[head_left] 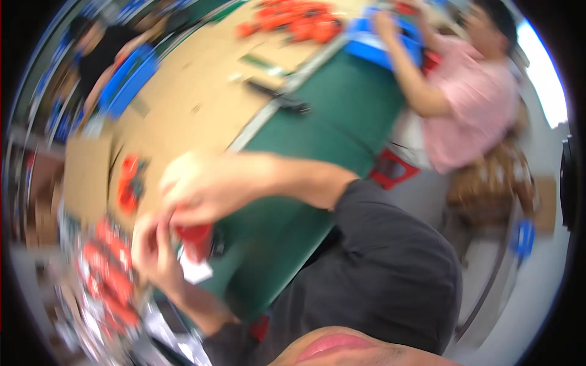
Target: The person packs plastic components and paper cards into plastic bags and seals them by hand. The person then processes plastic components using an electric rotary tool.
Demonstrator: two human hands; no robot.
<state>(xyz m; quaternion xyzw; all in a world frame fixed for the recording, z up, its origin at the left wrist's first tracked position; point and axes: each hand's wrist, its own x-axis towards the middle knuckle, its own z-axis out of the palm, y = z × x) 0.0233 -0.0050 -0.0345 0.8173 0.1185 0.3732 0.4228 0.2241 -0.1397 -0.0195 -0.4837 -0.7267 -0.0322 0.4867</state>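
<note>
The small red part (196, 235) sits between both hands, over the edge of the green table (342, 110). The right hand (204, 186) closes on it from above, and the left hand (152, 244) pinches its side, probably to keep it steady.

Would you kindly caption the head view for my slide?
Both hands, left hand and right hand, grip a small red part over a green table.
</note>
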